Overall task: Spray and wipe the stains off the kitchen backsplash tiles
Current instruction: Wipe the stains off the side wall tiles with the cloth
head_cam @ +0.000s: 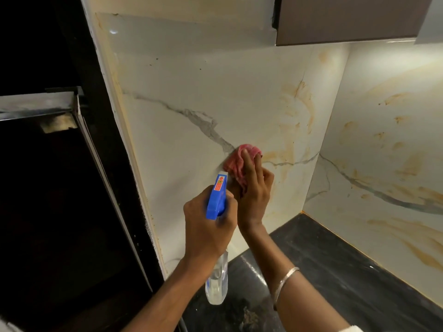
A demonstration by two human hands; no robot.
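Note:
The backsplash (203, 92) is glossy white marble-look tile with grey veins and yellow-brown stains, heaviest right of centre and on the right-hand wall (388, 130). My right hand (254, 188) presses a crumpled pink cloth (236, 161) flat against the tile, beside a grey vein. My left hand (208, 226) grips a spray bottle (217, 195) with a blue trigger head and clear body hanging below, its nozzle pointing at the wall just left of the cloth. A thin bangle sits on my right wrist.
A black stone countertop (335, 267) runs along the bottom right, with some dark debris near its front. A brown wall cabinet (347, 20) hangs above right. To the left stand dark panels and a shiny metal-edged frame (40, 106).

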